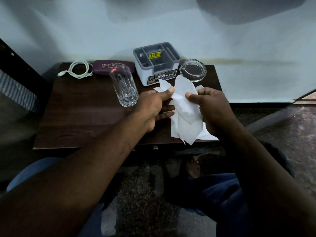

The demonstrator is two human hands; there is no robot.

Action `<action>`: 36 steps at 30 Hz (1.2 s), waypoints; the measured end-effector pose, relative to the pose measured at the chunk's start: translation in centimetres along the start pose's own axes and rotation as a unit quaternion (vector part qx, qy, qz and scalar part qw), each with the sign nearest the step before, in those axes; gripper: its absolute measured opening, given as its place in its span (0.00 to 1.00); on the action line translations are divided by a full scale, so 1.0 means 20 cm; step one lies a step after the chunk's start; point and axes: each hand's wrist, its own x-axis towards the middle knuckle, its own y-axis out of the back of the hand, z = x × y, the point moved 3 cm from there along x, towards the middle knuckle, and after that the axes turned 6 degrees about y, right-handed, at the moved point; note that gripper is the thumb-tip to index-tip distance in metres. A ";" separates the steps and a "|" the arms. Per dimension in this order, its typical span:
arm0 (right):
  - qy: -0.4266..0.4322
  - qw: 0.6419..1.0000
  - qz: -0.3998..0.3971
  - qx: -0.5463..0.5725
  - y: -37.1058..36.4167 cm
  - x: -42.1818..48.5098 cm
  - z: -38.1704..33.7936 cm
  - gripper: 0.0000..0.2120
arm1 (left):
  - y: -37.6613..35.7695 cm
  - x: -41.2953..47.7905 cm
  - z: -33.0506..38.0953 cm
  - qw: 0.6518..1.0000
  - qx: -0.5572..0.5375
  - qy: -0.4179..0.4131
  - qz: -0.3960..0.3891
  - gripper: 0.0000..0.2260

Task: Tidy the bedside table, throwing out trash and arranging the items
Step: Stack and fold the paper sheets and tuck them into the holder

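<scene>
Both the left hand (153,106) and right hand (212,106) pinch torn white paper (186,117) above the bench (82,117). A glass (124,88) stands just left.

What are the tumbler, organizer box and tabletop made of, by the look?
Tumbler: clear glass, probably; see-through, faceted thick base. Organizer box: matte grey plastic, likely; moulded compartments. Tabletop: dark wood-grain surface, maybe laminate; streaked grain, slight sheen.

Dark wood-grain table (77,117), matt torn white paper (186,120), clear glossy glass tumbler (124,89), grey plastic organiser (156,64)
</scene>
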 end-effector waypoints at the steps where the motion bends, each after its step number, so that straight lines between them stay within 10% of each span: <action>1: -0.003 1.000 0.010 0.007 0.00 0.00 0.00 0.07 | 0.00 0.00 0.00 1.000 -0.001 0.004 -0.001 0.09; 13: 0.041 0.990 0.128 -0.031 0.00 -0.01 -0.02 0.06 | 0.02 -0.02 0.03 0.999 0.033 -0.010 -0.008 0.05; 22: -0.104 0.969 0.019 0.223 -0.09 -0.03 0.00 0.19 | 0.01 -0.05 0.03 0.999 0.024 -0.019 -0.025 0.14; 30: -0.145 0.960 -0.007 0.238 -0.09 -0.05 0.00 0.25 | 0.02 -0.05 0.04 1.000 0.019 -0.006 -0.023 0.09; 36: -0.016 0.993 -0.092 0.076 -0.09 -0.05 -0.02 0.20 | 0.02 -0.05 0.04 0.996 0.075 -0.044 -0.015 0.08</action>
